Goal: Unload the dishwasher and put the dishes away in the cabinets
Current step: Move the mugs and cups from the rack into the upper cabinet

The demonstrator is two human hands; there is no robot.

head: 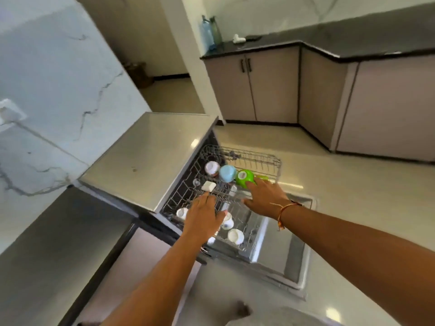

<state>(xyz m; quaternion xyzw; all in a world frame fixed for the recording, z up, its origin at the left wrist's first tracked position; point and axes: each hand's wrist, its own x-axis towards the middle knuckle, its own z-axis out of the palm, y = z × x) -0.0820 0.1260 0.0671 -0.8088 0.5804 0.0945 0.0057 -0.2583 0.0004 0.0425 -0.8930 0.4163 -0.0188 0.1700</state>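
The dishwasher's wire rack (259, 158) is pulled out over the open door (282, 257). Upside down in it stand a green cup (242, 176), a light blue cup (227, 172), a white cup with a brownish rim (211, 168), a white square dish (208, 186) and several small white cups (235, 236). My left hand (203, 217) lies flat over the rack's near left part, fingertips close to the square dish, hiding some cups. My right hand (266, 196) is spread on the rack, its fingertips touching the green cup. Neither hand holds anything.
A beige countertop (150, 156) covers the dishwasher on the left, against a marble wall. Closed grey lower cabinets (254, 88) with a dark worktop run along the far and right walls. Two bottles (210, 31) stand at the worktop's left end. Pale floor lies between.
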